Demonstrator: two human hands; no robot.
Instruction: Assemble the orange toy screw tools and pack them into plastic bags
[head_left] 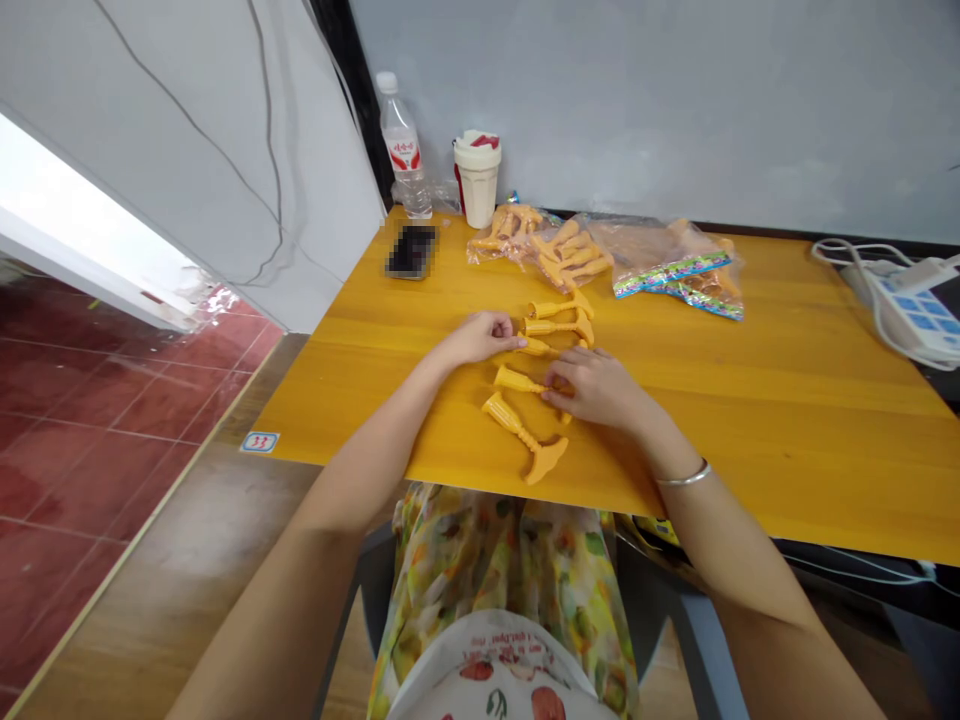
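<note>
We see a big yellow wood table (750,450) in front of us; three clear bags of orange plastic parts (574,255) lie along its far side; a white power strip (915,315) sits at the right end; a water bottle (403,150) and a white cup (477,178) stand by the far corner; loose orange plastic pieces (517,425) lie in a messy row close to us; our left hand (480,338) is curled, with its fingers (514,342) just beside the end of one piece; our right hand (592,388) bends over another piece (516,378), with its fingers (559,385) on that piece; we cannot tell how tight they are.
</note>
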